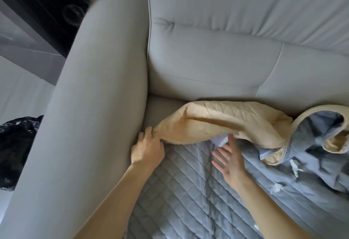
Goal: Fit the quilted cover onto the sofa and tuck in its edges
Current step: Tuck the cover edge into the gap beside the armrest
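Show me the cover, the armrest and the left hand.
cover (179,191): head view, blue quilted face.
armrest (98,87): head view, rounded top.
left hand (147,152): head view, back of hand.

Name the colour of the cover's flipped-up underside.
Cream-beige underside, unlike the quilted cover's blue-grey top; head view.

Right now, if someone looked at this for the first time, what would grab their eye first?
The quilted cover stands out: blue on the seat, its back edge flipped over to show a beige underside below the grey backrest. The left hand pinches that flipped corner beside the armrest, while the right hand is open, fingers spread, over the blue quilting.
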### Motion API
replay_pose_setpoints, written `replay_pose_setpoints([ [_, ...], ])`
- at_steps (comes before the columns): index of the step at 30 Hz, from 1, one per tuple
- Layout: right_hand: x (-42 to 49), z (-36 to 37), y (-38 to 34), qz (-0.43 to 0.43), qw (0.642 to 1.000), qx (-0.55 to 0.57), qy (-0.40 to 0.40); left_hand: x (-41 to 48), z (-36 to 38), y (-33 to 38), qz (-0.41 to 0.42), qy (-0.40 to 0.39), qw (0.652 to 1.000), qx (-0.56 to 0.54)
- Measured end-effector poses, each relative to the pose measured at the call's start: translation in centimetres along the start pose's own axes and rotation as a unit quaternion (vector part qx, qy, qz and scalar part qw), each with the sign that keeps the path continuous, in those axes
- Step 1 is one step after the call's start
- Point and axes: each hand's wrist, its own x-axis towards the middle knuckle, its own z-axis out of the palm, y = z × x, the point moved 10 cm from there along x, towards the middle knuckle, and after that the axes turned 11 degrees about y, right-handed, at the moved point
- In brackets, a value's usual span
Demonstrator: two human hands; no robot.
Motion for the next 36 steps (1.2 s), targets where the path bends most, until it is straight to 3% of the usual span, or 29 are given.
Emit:
replay_pose_setpoints([
  [2, 1.0, -0.6, -0.6, 0.069, 0.992, 0.1, 0.022, 0.3, -0.7, 0.5, -0.025, 0.008, 0.996, -0.082],
  [5, 0.9, 1.6, -2.6, 0.103, 0.982, 0.156, 0.005, -0.3, -1.7, -1.4, -0.15, 0.022, 0.956, -0.25],
  [8, -0.5, 5.7, -6.7, -0.005, 0.996, 0.067, -0.054, -3.0, -2.2, -4.2, -0.258, 0.036, 0.93, -0.258],
  [11, -2.1, 9.0, -12.2, -0.182, 0.983, 0.006, -0.009, -5.6, -2.3, -5.0, -0.273, 0.029, 0.94, -0.203],
  [12, -2.9, 11.3, -13.3, -0.215, 0.976, -0.017, -0.034, -6.4, -2.5, -5.3, -0.271, 0.031, 0.946, -0.178],
  [14, -4.2, 16.9, -12.6, -0.197, 0.962, -0.079, -0.169, -7.1, -2.9, -5.3, -0.247, 0.054, 0.957, -0.141],
  [15, -4.3, 18.9, -11.3, -0.176, 0.95, -0.132, -0.223, -7.2, -2.9, -5.3, -0.236, 0.065, 0.96, -0.134],
  [17, -4.1, 20.6, -9.4, -0.22, 0.907, -0.261, -0.247, -7.7, -2.7, -5.1, -0.226, 0.083, 0.961, -0.136],
  [20, -2.6, 17.6, -7.0, -0.326, 0.822, -0.426, -0.192, -8.8, -3.1, -3.5, -0.173, 0.148, 0.954, -0.196],
  [23, -0.9, 12.4, -2.5, -0.391, 0.711, -0.56, -0.17, -9.8, -2.6, -1.5, -0.073, 0.185, 0.968, -0.152],
  [27, 0.1, 6.0, 2.1, -0.45, 0.609, -0.643, -0.109, -11.7, 0.3, -3.0, -0.074, 0.172, 0.953, -0.238],
  [29, -0.5, 3.8, 4.6, -0.46, 0.586, -0.66, -0.094, -13.6, 1.9, -4.3, -0.077, 0.164, 0.939, -0.293],
  [33, -3.3, 2.4, 8.2, -0.483, 0.604, -0.629, -0.077, -17.6, 5.0, -6.4, -0.073, 0.144, 0.947, -0.278],
  [36, -5.4, 1.3, 10.9, -0.484, 0.593, -0.639, -0.074, -20.2, 8.4, -8.9, -0.15, 0.09, 0.952, -0.252],
])
